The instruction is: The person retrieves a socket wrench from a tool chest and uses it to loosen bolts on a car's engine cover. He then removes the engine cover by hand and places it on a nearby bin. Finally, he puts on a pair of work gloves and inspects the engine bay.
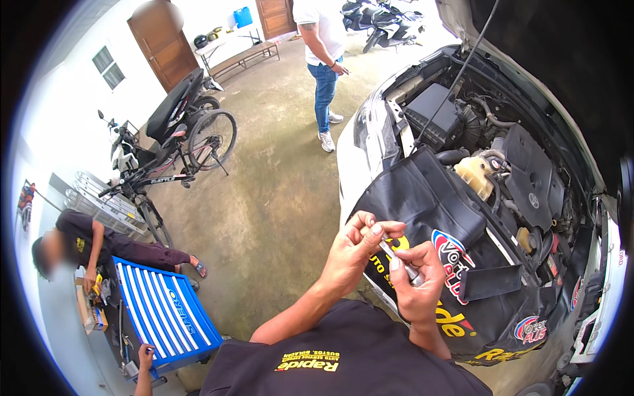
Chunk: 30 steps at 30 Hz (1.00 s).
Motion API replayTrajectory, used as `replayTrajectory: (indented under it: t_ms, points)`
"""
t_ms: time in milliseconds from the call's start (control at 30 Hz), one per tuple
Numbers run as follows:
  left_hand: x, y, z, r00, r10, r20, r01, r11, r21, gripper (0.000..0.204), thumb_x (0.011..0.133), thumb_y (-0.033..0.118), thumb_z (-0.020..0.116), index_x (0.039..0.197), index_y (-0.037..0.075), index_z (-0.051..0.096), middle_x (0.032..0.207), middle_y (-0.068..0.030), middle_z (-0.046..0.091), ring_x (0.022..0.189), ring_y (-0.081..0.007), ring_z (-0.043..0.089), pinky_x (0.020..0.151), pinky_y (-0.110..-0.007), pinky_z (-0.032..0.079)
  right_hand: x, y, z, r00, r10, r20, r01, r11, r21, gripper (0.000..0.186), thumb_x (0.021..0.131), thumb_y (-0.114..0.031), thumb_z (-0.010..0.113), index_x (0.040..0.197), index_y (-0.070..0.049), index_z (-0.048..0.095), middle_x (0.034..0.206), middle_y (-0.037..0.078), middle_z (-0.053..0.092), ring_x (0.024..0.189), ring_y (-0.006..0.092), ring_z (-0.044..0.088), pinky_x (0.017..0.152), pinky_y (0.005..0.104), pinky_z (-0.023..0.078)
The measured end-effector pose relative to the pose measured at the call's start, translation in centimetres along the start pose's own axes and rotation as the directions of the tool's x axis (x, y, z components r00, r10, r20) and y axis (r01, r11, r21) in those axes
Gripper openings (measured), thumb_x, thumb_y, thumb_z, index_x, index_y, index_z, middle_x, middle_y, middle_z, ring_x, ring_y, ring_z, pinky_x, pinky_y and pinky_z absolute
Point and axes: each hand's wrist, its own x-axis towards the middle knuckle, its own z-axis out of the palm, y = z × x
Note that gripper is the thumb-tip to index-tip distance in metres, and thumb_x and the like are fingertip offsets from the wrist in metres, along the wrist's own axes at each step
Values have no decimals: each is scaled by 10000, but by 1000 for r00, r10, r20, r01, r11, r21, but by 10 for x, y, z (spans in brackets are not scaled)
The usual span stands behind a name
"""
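While an engine bay (536, 171) stands exposed, left hand (356, 247) pinching a slim metal tool (387, 249) at its far end, right hand (419, 270) curled around its near end, black cover (422, 198) beyond.

Two bare hands, one left hand (356, 249) and one right hand (421, 272), hold one metal tool (387, 248). There is one car (356, 148), with one black tray (492, 282) on its front cover. One further hand (146, 356) is at the near corner of one blue cabinet (211, 310). Two other people show more fully: one standing person (323, 86), one crouched person (82, 234). The ground carries one bicycle (162, 179), one scooter (173, 109), one bench (246, 58) and, near its far edge, at least two overlapping motorcycles (389, 30). Two brown doors (162, 49) also show.
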Motion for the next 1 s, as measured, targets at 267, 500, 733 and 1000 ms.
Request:
replayTrajectory:
  t_ms: [267, 500, 733, 1000]
  points:
    - [-8, 23, -15, 999, 26, -23, -26, 1000, -3, 262, 1072, 280, 599, 1191, 47, 584, 1169, -149, 735, 1114, -220, 698, 930, -350, 551, 2, 3, 36, 986, -151, -63, 141, 979, -150, 110, 937, -1, 695, 976, -12, 592, 738, -13, 641, 621, -4, 533, 537, 191, 401]
    - [-6, 22, -29, 979, 164, 123, -200, 894, 401, 208, 1071, 187, 605, 924, 44, 570, 840, -20, 679, 686, -47, 499, 595, -237, 409, -6, 1, 38, 986, -136, -97, 122, 982, -142, 105, 927, 6, 701, 949, -6, 599, 746, -16, 648, 613, -13, 495, 532, 191, 386]
    - [0, 53, -22, 904, -24, 428, -339, 570, 748, 233, 1083, 128, 485, 894, -3, 517, 688, -120, 597, 569, -258, 605, 566, -365, 467, -20, -9, 28, 998, -49, -44, 42, 988, -148, 115, 912, -43, 738, 923, -26, 625, 660, -42, 575, 568, -11, 464, 504, 222, 372]
    - [12, 38, -8, 842, -80, 534, -411, 547, 730, 219, 1084, 94, 451, 906, -5, 531, 694, -105, 613, 534, -208, 591, 536, -340, 467, -30, -10, 23, 991, 16, -136, -24, 998, -63, 152, 916, -13, 729, 941, -43, 583, 690, -63, 553, 561, -13, 440, 508, 212, 328]
